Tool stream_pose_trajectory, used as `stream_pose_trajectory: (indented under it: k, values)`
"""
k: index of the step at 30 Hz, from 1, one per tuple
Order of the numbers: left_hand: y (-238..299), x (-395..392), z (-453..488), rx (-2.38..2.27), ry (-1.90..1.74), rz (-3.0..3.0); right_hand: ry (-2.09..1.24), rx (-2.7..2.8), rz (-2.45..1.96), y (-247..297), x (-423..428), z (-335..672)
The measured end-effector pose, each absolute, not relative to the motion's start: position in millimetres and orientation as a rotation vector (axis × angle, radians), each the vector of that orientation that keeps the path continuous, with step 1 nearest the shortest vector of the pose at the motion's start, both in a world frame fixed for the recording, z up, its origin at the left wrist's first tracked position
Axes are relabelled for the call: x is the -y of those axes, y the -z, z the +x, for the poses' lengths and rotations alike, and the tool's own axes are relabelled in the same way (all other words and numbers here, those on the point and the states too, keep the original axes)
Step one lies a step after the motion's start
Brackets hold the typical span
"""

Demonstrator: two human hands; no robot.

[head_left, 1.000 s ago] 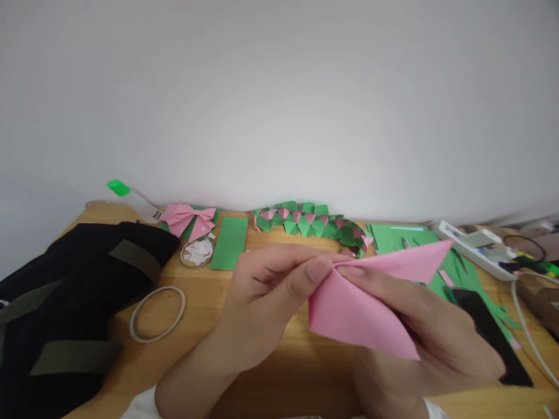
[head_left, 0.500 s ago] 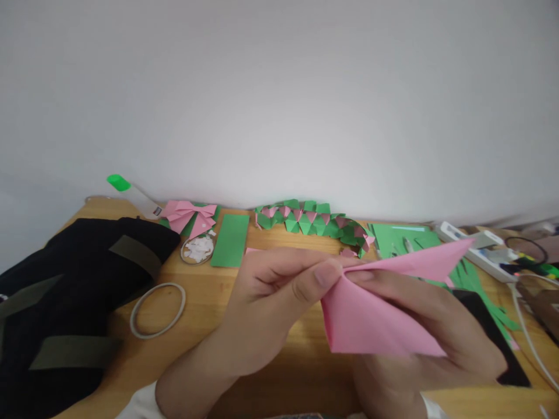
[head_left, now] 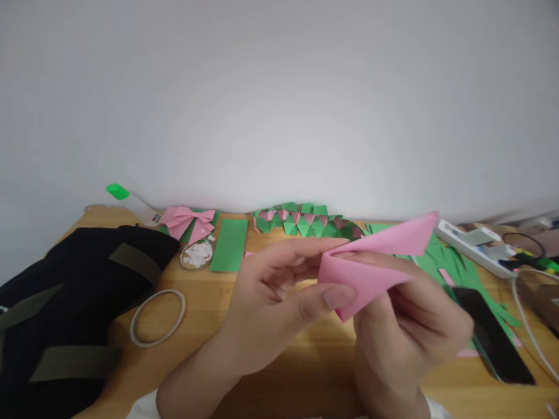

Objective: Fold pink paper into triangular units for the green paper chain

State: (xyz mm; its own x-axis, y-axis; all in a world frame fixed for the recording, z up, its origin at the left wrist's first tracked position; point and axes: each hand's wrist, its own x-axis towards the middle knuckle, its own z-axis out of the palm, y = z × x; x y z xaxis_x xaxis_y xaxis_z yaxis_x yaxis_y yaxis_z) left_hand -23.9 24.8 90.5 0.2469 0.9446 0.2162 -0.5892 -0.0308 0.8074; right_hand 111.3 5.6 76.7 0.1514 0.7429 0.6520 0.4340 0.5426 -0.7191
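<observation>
Both hands hold a folded pink paper (head_left: pixel 371 262) above the wooden table (head_left: pixel 205 308). My left hand (head_left: pixel 279 302) pinches its left corner, thumb under the lower fold and fingers on top. My right hand (head_left: pixel 410 326) grips it from below and behind, fingers curled and slightly blurred by motion. The paper's long point sticks up to the right.
A black bag (head_left: pixel 65 308) fills the left. A tape ring (head_left: pixel 158 317), a small dish of white scraps (head_left: pixel 197 254), a green strip (head_left: pixel 229 244), a pink paper bow (head_left: pixel 188 221) and a green-pink folded chain (head_left: pixel 305 218) lie behind. Right: green scraps, black phone (head_left: pixel 489 334), power strip (head_left: pixel 476 244).
The pink paper has been turned and folded tighter, so less of it shows. My left thumb slid down under its lower edge and my right hand shifted beneath it.
</observation>
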Motion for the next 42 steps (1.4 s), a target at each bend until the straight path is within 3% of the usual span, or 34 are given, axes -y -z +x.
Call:
stream_pose_trajectory:
  k: [29, 42]
  values:
    - [-77.7, -27.2, -19.2, -0.790, -1.536, 1.071, -0.438, 1.347, -1.017, -86.6, -13.1, 97.6]
    - [-78.9, -32.9, -20.8, -0.749, -1.447, 0.902, -0.371, 1.460, -1.117, -91.4, -11.5, 99.2]
